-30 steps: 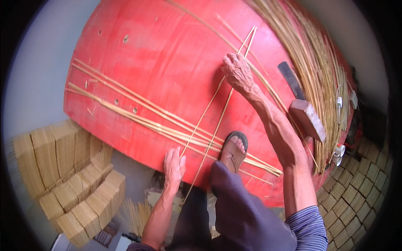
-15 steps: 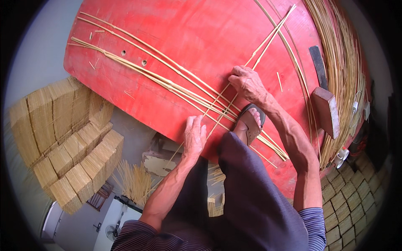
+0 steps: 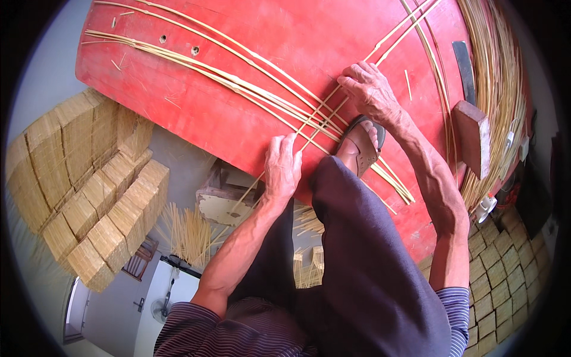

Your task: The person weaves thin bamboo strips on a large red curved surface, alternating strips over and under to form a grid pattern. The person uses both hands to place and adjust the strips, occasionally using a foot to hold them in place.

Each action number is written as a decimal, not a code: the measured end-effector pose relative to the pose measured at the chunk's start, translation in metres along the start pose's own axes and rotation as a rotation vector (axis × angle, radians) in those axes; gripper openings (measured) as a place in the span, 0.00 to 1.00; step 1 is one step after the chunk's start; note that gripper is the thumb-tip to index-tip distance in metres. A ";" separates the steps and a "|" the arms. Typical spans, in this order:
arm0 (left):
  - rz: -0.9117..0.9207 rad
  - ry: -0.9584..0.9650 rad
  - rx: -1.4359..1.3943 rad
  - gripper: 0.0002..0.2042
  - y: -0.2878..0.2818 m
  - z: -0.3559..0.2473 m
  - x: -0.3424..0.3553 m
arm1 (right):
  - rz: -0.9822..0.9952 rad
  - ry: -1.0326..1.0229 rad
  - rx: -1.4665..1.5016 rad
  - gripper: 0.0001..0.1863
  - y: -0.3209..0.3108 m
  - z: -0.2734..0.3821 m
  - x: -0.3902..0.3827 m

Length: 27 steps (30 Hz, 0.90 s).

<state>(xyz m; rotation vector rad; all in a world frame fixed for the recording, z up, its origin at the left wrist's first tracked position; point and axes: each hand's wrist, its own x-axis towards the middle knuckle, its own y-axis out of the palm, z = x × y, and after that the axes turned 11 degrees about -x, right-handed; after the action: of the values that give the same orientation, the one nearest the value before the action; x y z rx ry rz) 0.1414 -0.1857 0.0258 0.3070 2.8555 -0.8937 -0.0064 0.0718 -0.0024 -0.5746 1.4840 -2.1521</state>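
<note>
Two thin, pale, cane-like strips (image 3: 392,49) lay slantwise over a broad red board (image 3: 267,24), passing just left of a foot in a brown sandal (image 3: 360,143). The person's right hand (image 3: 370,90), just beyond the foot, was closed narrowly, its fingers curled over the slanting strips. The left hand (image 3: 282,169), left of the foot at the board's near edge, was also drawn together on the strips' lower part; whether it gripped one or both could not be told.

Several long, pale, knotted strips (image 3: 236,83) ran in from far left of the foot, crossed the slanting pair beside it, passed beneath the sandal and came out on its right. Right of the foot lay a reddish-brown rectangular block (image 3: 473,138), a flat dark bar (image 3: 464,71) and, farthest out, a thick sheaf of tan stalks (image 3: 499,89). Well left of the foot, off the board, stood stacked tan bundles (image 3: 89,178).
</note>
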 end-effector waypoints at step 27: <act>0.069 -0.001 -0.115 0.04 0.016 0.021 -0.001 | 0.079 -0.098 -0.108 0.15 0.006 -0.003 -0.014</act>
<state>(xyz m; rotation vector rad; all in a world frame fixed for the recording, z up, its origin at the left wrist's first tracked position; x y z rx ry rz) 0.1470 -0.1849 -0.0001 0.3881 2.8614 -0.7139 0.0036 0.0803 -0.0105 -0.6384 1.5496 -1.9654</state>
